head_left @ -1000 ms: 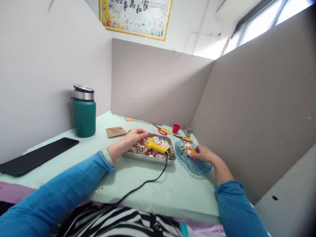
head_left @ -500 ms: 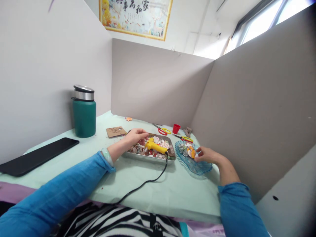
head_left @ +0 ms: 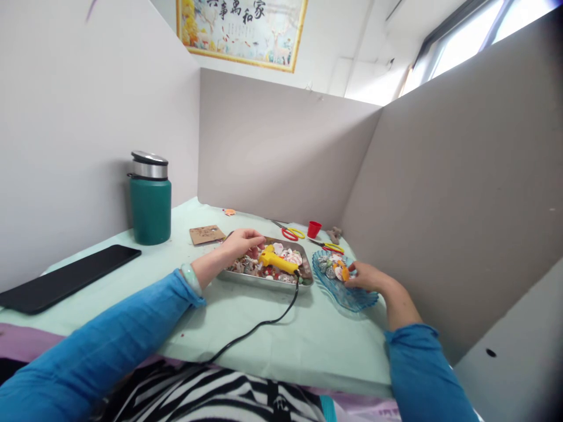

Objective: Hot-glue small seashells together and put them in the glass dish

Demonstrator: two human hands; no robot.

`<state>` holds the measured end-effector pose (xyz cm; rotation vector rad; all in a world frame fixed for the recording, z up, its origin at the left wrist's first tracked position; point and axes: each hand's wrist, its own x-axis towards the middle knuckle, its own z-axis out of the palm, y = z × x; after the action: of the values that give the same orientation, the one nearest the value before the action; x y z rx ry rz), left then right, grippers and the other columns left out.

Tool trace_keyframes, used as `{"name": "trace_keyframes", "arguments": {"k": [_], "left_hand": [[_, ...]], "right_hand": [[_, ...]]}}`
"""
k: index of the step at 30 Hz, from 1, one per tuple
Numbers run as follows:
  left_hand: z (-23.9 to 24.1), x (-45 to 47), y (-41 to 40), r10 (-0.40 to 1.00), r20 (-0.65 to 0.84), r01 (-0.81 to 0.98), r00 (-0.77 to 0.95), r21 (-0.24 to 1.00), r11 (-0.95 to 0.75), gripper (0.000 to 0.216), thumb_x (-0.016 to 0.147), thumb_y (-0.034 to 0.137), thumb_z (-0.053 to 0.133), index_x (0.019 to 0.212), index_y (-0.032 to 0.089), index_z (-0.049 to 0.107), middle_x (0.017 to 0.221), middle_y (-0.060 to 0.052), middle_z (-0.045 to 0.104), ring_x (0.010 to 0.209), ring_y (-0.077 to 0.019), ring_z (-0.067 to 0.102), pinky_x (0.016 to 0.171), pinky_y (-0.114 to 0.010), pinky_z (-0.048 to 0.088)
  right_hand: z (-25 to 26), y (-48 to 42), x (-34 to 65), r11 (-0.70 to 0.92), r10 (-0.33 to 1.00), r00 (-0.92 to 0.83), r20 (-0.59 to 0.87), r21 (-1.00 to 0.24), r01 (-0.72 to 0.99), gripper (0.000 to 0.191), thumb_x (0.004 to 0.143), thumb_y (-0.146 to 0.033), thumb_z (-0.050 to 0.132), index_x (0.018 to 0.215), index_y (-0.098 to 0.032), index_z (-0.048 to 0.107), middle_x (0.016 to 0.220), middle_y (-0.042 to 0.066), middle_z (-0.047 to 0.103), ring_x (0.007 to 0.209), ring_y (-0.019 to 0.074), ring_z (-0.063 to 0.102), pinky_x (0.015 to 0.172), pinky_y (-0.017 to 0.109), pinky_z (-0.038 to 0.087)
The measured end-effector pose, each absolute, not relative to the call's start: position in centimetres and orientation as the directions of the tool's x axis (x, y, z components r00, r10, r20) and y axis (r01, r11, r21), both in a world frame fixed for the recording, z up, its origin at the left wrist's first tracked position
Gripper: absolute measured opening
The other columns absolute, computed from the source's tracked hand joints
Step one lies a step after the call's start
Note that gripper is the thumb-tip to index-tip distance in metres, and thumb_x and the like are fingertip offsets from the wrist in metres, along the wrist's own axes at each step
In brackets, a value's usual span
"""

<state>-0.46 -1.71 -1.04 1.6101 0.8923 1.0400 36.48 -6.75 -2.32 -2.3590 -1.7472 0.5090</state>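
Small ornaments (head_left: 329, 267) lie on a blue dish (head_left: 354, 299), right of the frame's centre; the right hand (head_left: 368, 276) bends its fingers against them, grip indeterminable. Near centre, the left hand (head_left: 241, 242), curled, grip likewise unclear, overlaps a metal tray (head_left: 264, 283) bearing a yellow glue gun (head_left: 280, 262).

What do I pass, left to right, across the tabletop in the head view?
Black slab, green bottle, cardboard piece, left hand, yellow glue gun, red cup, blue dish, right hand.

Before you, the glue gun (head_left: 281, 263) lies on pieces (head_left: 292, 256) in the tray (head_left: 264, 283), with the dish (head_left: 352, 299) right, bottle (head_left: 151, 211) left, scissors (head_left: 285, 229) behind.
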Motion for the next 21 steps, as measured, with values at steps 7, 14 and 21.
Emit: {"name": "trace_keyframes", "arguments": {"k": [7, 14, 21], "left_hand": [[-0.9, -0.4, -1.7, 0.91, 0.19, 0.066, 0.369, 0.971, -0.229, 0.028, 0.069, 0.038, 0.066, 0.077, 0.013, 0.058, 0.074, -0.004, 0.064, 0.05, -0.0086, 0.054, 0.053, -0.024, 0.046], [-1.1, -0.4, -1.6, 0.907, 0.206, 0.069, 0.367, 0.966, -0.247, 0.03, 0.068, 0.04, 0.067, 0.078, 0.013, 0.059, 0.074, -0.003, 0.064, 0.051, -0.0092, 0.054, 0.054, -0.026, 0.048], [-1.1, -0.4, -1.5, 0.904, 0.21, 0.085, 0.372, 0.962, -0.259, 0.034, 0.067, 0.044, 0.066, 0.079, 0.013, 0.059, 0.077, -0.003, 0.065, 0.051, -0.0094, 0.056, 0.055, -0.026, 0.047]], "right_hand": [[-1.5, -7.3, 37.4, -0.284, 0.959, 0.242, -0.15, -0.49, 0.824, 0.074, 0.068, -0.034, 0.068, 0.129, -0.011, 0.034, 0.095, 0.013, 0.065, 0.077, 0.0198, 0.063, 0.05, 0.023, 0.046], [-2.1, -6.8, 35.7, -0.262, 0.965, 0.232, -0.122, -0.478, 0.839, 0.074, 0.071, -0.037, 0.066, 0.133, -0.011, 0.032, 0.083, 0.01, 0.066, 0.07, 0.0219, 0.063, 0.046, 0.024, 0.044], [-3.2, -5.9, 36.3, -0.267, 0.964, 0.245, -0.107, -0.439, 0.858, 0.064, 0.067, -0.035, 0.069, 0.122, -0.014, 0.044, 0.09, 0.011, 0.065, 0.072, 0.0225, 0.062, 0.045, 0.024, 0.046]]}}
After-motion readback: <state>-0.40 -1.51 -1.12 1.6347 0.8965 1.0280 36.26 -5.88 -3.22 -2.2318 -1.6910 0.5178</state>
